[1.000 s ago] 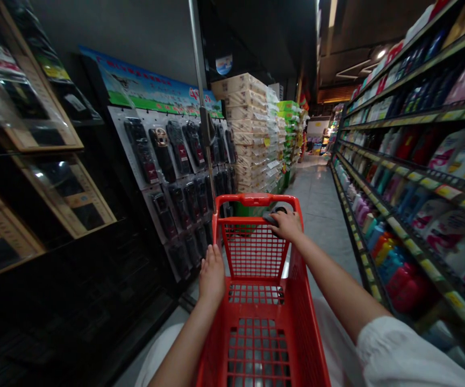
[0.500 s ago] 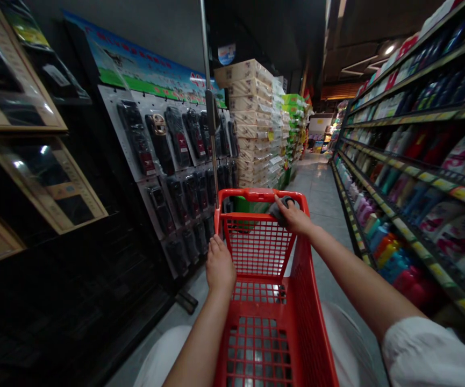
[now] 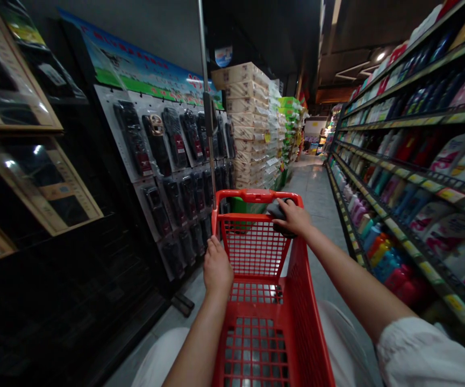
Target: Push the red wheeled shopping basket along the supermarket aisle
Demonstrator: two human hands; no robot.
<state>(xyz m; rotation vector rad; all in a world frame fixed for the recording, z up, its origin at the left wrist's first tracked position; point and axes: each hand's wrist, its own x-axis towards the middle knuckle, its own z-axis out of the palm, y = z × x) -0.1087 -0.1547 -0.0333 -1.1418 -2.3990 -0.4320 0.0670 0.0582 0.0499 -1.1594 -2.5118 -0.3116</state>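
A red plastic shopping cart (image 3: 259, 310) with grid panels stands in front of me, and nothing shows inside its basket. My left hand (image 3: 218, 264) is closed on the cart's left top rim, its fingertips hidden over the edge. At the far right corner, my right hand (image 3: 294, 217) presses a dark grey cloth (image 3: 277, 210) against the red bar, fingers wrapped over it. A metal pole (image 3: 202, 48) rises from the cart's left far corner.
Belts in clear packaging (image 3: 176, 137) hang on a rack at left, beside boxed goods (image 3: 50, 185). Stacked packs (image 3: 248, 115) stand beyond the cart. Shelves of bottles (image 3: 413, 156) line the right side, with a grey floor aisle (image 3: 310, 185) between.
My right hand and the cloth have shifted slightly, with more of the cloth showing below the fingers. My left hand keeps its place on the rim. The whole view has shifted a little.
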